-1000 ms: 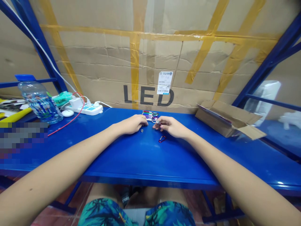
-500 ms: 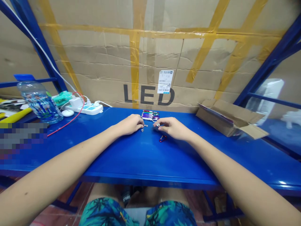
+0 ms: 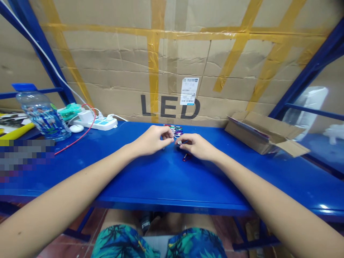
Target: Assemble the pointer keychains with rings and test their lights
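Observation:
My left hand (image 3: 157,140) is raised slightly over the blue table, thumb and fingertips pinched together. A tiny pale bit shows at the fingertips, too small to name. Close to its right, my right hand (image 3: 197,145) grips a small tube with a round silvery end (image 3: 179,142), which faces my left hand. Beneath the right hand lies a red carabiner clip (image 3: 185,157). Behind both hands is a row of slim, shiny coloured tubes (image 3: 176,131), partly hidden by my left hand. A small silvery piece (image 3: 163,148) is barely visible under the left hand.
An open cardboard box (image 3: 249,136) stands at the right. On the left are a water bottle (image 3: 43,114), a white power strip (image 3: 103,123), a white mouse (image 3: 76,128) and a red cable (image 3: 80,139). A large cardboard panel (image 3: 120,71) rises behind the blue table (image 3: 150,179).
My left hand has lifted from the small silvery pieces on the table and moved right, towards the tube. My right hand keeps its hold on the tube, almost in place.

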Demonstrator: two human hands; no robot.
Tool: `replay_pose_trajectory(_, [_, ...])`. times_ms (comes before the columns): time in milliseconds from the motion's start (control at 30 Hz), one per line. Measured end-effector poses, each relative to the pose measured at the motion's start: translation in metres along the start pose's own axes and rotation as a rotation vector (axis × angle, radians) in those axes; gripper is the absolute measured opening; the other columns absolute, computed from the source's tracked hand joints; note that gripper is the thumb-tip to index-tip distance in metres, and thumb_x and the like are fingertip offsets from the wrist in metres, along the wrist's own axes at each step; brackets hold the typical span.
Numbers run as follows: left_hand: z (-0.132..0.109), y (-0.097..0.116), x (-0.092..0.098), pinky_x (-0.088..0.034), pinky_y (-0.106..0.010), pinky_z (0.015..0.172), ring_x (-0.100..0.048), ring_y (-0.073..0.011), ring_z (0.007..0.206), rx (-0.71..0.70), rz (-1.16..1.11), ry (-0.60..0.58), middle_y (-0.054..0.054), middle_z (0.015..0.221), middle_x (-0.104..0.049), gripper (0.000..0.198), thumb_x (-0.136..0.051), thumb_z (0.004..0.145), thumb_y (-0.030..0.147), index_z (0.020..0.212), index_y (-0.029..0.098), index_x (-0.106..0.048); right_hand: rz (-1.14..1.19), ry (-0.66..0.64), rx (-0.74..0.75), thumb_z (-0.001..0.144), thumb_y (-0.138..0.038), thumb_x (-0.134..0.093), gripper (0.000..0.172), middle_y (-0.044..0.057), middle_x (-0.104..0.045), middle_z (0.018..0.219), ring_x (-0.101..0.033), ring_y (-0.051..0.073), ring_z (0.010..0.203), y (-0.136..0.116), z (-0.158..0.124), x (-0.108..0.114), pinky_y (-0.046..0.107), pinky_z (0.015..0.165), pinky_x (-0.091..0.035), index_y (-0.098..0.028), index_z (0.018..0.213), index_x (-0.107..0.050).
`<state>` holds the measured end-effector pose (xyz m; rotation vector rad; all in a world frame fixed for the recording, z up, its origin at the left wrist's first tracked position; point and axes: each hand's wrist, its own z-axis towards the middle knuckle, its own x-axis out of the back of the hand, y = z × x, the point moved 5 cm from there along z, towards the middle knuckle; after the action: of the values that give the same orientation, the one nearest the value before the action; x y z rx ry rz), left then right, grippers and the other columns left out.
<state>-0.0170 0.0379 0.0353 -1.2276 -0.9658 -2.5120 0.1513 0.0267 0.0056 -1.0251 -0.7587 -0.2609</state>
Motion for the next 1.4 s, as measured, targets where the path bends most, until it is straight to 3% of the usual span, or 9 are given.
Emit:
replay_pose_trajectory(100, [-0.003, 0.021, -0.006, -0.048, -0.026, 0.070, -0.064, -0.0141, 0.076, -0.166, 0.070, 0.016, -0.002, 0.085, -0.071, 0.009, -0.058, 0.090, 0.021, 0.089, 0.017, -0.066, 0.028, -0.015, 0.005, 0.082, -0.021, -0.060, 0.014, 0.004, -0.073, 0.092, -0.065, 0.022, 0.088, 0.000, 0.001, -0.005, 0.035, 0.081, -0.050, -0.018, 0.091, -0.071])
replay_pose_trajectory(200, [-0.005, 0.026, -0.011, -0.048, -0.028, 0.075, -0.065, -0.0151, 0.079, -0.240, 0.149, 0.010, -0.003, 0.087, -0.072, 0.008, -0.058, 0.091, 0.018, 0.089, 0.017, -0.066, 0.056, -0.027, 0.011, 0.083, -0.025, -0.059, 0.014, 0.004, -0.072, 0.088, -0.064, 0.023, 0.085, 0.000, 0.001, -0.008, 0.034, 0.079, -0.049, -0.017, 0.089, -0.069])
replay_pose_trajectory(433, [-0.005, 0.022, -0.013, -0.050, -0.029, 0.077, -0.065, -0.0158, 0.082, -0.269, 0.198, 0.040, -0.003, 0.089, -0.072, 0.009, -0.058, 0.093, 0.019, 0.090, 0.017, -0.066, 0.076, -0.036, -0.003, 0.081, -0.026, -0.059, 0.014, 0.004, -0.070, 0.086, -0.062, 0.023, 0.084, -0.001, 0.000, -0.008, 0.035, 0.079, -0.048, -0.016, 0.085, -0.068])
replay_pose_trajectory(600, [-0.006, 0.025, -0.012, -0.050, -0.030, 0.083, -0.066, -0.0166, 0.088, -0.339, 0.217, 0.008, -0.005, 0.095, -0.071, 0.014, -0.054, 0.096, 0.020, 0.095, 0.018, -0.069, 0.098, -0.016, -0.012, 0.078, -0.024, -0.062, 0.011, 0.003, -0.070, 0.085, -0.063, 0.021, 0.082, 0.002, 0.002, -0.006, 0.033, 0.077, -0.048, -0.017, 0.083, -0.068])
replay_pose_trajectory(833, [-0.008, 0.024, -0.012, -0.049, -0.030, 0.078, -0.065, -0.0169, 0.086, -0.364, 0.276, -0.028, -0.006, 0.095, -0.070, 0.019, -0.052, 0.097, 0.021, 0.098, 0.018, -0.071, 0.128, -0.035, -0.017, 0.076, -0.023, -0.064, 0.013, 0.003, -0.073, 0.087, -0.065, 0.022, 0.083, 0.004, 0.002, -0.007, 0.035, 0.080, -0.050, -0.017, 0.085, -0.071])
replay_pose_trajectory(933, [-0.007, 0.020, -0.009, -0.049, -0.030, 0.080, -0.065, -0.0173, 0.087, -0.323, 0.294, -0.005, -0.006, 0.097, -0.071, 0.020, -0.052, 0.097, 0.021, 0.098, 0.019, -0.071, 0.127, -0.029, -0.030, 0.076, -0.022, -0.065, 0.012, 0.003, -0.073, 0.086, -0.066, 0.021, 0.083, 0.006, 0.002, -0.006, 0.035, 0.079, -0.052, -0.018, 0.085, -0.071])
replay_pose_trajectory(1067, [-0.002, 0.000, -0.004, -0.049, -0.034, 0.084, -0.066, -0.0210, 0.093, -0.161, 0.350, 0.022, -0.007, 0.100, -0.074, 0.020, -0.053, 0.095, 0.020, 0.100, 0.018, -0.072, 0.078, -0.020, -0.040, 0.077, -0.019, -0.064, 0.012, 0.004, -0.074, 0.087, -0.066, 0.021, 0.084, 0.007, 0.002, -0.002, 0.036, 0.080, -0.053, -0.018, 0.086, -0.072])
replay_pose_trajectory(1267, [0.008, -0.036, -0.016, -0.049, -0.035, 0.086, -0.067, -0.0231, 0.095, 0.006, 0.326, -0.170, -0.009, 0.104, -0.074, 0.024, -0.056, 0.093, 0.024, 0.106, 0.019, -0.076, 0.018, -0.002, -0.043, 0.081, -0.016, -0.062, 0.014, 0.006, -0.075, 0.094, -0.068, 0.022, 0.090, 0.008, 0.002, 0.001, 0.038, 0.085, -0.053, -0.019, 0.087, -0.074])
replay_pose_trajectory(1400, [0.014, -0.048, -0.023, -0.051, -0.034, 0.082, -0.068, -0.0222, 0.088, 0.018, 0.282, -0.195, -0.008, 0.096, -0.076, 0.021, -0.058, 0.090, 0.022, 0.096, 0.019, -0.078, 0.003, -0.008, -0.060, 0.081, -0.013, -0.062, 0.016, 0.005, -0.076, 0.093, -0.069, 0.021, 0.089, 0.006, 0.002, -0.003, 0.036, 0.083, -0.053, -0.020, 0.088, -0.074])
